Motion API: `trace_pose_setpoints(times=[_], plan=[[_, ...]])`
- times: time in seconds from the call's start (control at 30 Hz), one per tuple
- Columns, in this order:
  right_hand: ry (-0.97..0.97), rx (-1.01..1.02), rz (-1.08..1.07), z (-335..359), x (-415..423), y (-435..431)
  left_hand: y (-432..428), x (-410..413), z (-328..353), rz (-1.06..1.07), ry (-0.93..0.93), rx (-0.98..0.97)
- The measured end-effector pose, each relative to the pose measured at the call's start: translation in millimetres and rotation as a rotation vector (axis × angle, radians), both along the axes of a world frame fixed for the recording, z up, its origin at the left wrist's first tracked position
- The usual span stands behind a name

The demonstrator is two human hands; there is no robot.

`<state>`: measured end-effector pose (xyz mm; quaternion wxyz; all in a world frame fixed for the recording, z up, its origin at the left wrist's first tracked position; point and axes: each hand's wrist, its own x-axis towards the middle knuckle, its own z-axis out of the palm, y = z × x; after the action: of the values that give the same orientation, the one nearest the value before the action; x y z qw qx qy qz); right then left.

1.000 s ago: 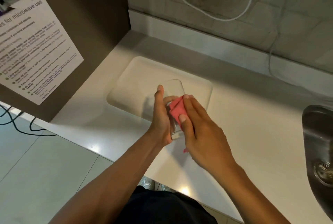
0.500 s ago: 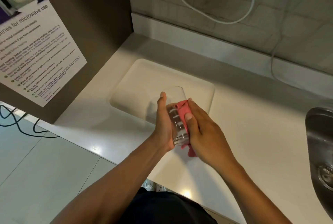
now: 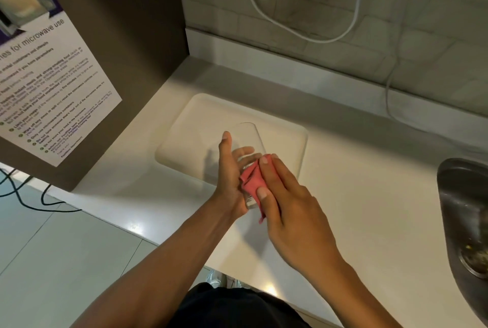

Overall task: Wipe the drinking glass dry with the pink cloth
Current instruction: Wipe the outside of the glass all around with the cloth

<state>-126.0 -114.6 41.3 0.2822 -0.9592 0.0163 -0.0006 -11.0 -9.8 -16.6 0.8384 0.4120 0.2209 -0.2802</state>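
A clear drinking glass (image 3: pixel 249 137) lies tilted above the white counter, its open mouth pointing away from me. My left hand (image 3: pixel 228 177) grips it from the left, thumb along the top and fingers curled underneath, visible through the glass. My right hand (image 3: pixel 287 203) presses a bunched pink cloth (image 3: pixel 252 182) against the glass's near right side, with thumb and fingers pinching the cloth. The base of the glass is mostly hidden between the two hands.
A shallow recessed drain area (image 3: pixel 190 127) lies in the white counter (image 3: pixel 356 195) under the glass. A steel sink (image 3: pixel 464 211) is at the right edge. A brown panel with a microwave notice (image 3: pixel 47 84) stands at left. White cables (image 3: pixel 303 34) hang on the tiled wall.
The pink cloth and my right hand have slid back toward the base of the glass, after sitting higher along its side half a second ago. My left hand keeps its hold.
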Motion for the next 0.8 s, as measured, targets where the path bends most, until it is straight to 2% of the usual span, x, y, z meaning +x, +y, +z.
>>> trace_pose_setpoints(times=[0.17, 0.3, 0.47, 0.63, 0.8], plan=[[0.098, 0.222, -0.146, -3, 17, -14, -5, -15, 6, -0.089, -0.013, 0.002], [0.009, 0.156, -0.114, -2, 13, -8, -2, -13, 15, -0.066, -0.091, 0.054], [0.005, 0.112, -0.141, -3, 11, -3, -4, -12, 16, -0.01, -0.192, 0.208], [-0.055, 0.021, -0.143, -2, 8, 0, -5, -13, 17, -0.023, -0.174, 0.224], [-0.016, 0.184, -0.199, -2, 25, -5, -14, -24, 16, -0.112, -0.207, 0.27]])
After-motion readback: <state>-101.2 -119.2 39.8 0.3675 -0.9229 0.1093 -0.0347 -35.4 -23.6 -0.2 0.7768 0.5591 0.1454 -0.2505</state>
